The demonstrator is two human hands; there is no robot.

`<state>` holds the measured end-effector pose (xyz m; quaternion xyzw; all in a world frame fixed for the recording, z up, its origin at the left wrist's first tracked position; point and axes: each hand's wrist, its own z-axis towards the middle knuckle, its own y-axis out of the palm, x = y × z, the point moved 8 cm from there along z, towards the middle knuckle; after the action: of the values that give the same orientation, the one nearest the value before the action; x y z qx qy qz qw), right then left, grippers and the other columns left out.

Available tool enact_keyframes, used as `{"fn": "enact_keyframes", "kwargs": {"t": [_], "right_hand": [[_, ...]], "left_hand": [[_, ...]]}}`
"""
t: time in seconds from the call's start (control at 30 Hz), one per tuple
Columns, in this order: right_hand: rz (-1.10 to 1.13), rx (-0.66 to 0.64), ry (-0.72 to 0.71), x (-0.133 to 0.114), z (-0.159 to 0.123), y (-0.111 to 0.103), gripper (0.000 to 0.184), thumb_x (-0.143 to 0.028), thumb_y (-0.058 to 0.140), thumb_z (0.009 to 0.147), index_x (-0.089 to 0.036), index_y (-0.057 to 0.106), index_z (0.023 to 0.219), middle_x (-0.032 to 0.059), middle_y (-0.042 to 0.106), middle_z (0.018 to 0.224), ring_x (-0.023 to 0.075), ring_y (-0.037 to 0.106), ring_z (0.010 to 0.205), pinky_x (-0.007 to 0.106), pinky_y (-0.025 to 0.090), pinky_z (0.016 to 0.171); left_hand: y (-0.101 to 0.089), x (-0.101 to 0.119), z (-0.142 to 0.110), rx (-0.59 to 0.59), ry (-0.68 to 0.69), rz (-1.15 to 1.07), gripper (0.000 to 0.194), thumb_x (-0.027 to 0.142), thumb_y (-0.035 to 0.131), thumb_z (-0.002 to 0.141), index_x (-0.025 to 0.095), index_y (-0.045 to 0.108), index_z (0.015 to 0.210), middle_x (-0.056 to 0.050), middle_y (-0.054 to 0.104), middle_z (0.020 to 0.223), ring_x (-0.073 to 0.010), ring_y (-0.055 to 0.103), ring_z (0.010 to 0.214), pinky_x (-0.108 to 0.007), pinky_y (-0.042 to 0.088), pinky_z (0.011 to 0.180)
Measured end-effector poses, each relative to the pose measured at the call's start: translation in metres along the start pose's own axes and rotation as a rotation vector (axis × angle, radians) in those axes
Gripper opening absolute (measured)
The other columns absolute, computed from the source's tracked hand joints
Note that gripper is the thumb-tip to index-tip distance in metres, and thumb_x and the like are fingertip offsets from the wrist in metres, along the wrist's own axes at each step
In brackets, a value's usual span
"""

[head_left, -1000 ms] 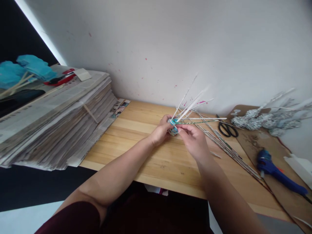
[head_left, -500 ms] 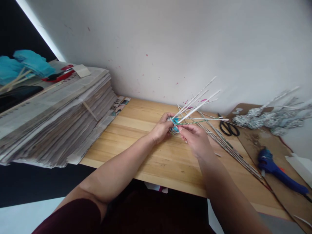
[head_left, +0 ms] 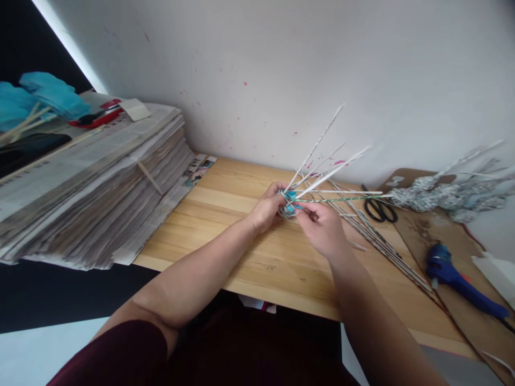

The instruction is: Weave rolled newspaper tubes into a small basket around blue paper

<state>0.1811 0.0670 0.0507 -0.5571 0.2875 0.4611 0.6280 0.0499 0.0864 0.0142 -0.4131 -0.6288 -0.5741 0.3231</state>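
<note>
A small woven piece of rolled-paper strips with a blue inside is held over the wooden table. My left hand wraps around its left side, fingers closed. Several thin rolled-paper sticks fan out from it, up and to the right. One patterned green stick points right. At the piece's right edge my right hand is closed, thumb and forefinger pinching at a strip. The exact spot of the pinch is partly hidden by the fingers.
More paper sticks lie across the table beside black scissors. A blue glue gun rests on cardboard at right, near woven paper bundles. A tall newspaper stack stands left, with a red stapler-like tool on top.
The paper sticks have spread and shifted, one now reaching higher and the green one further right. My right hand stays at the piece's right edge. The view has shifted slightly.
</note>
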Motion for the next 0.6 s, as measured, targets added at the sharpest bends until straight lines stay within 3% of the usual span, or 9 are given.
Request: {"fn": "enact_keyframes", "kwargs": {"t": [0.17,0.37,0.6], "right_hand": [[-0.220,0.073,-0.090,-0.006,-0.003,-0.003,0.027,-0.031,0.062,0.079,-0.016,0.077,0.095,0.0044,0.070,0.066,0.0190,0.061,0.055,0.034,0.050,0.060],[-0.344,0.196,-0.267,-0.023,-0.006,-0.008,0.018,-0.030,0.061,0.081,-0.018,0.075,0.081,0.0101,0.075,0.077,0.0239,0.068,0.070,0.037,0.052,0.067],[0.033,0.075,-0.031,-0.012,-0.007,0.001,0.027,-0.038,0.062,0.085,-0.017,0.076,0.095,0.0035,0.071,0.068,0.0153,0.060,0.054,0.029,0.048,0.054]], "left_hand": [[0.000,-0.004,0.000,-0.020,0.002,0.019,0.042,0.015,0.056,0.056,0.022,0.055,0.097,0.001,0.060,0.073,-0.0138,0.054,0.058,-0.022,0.042,0.050],[0.004,-0.004,-0.003,-0.043,-0.010,0.022,0.042,0.014,0.056,0.056,0.022,0.055,0.097,0.002,0.058,0.071,-0.0122,0.052,0.055,-0.021,0.040,0.049],[-0.004,0.002,0.000,0.032,0.051,0.033,0.041,0.014,0.055,0.058,0.022,0.056,0.098,0.002,0.058,0.072,-0.0120,0.051,0.057,-0.019,0.038,0.049]]}}
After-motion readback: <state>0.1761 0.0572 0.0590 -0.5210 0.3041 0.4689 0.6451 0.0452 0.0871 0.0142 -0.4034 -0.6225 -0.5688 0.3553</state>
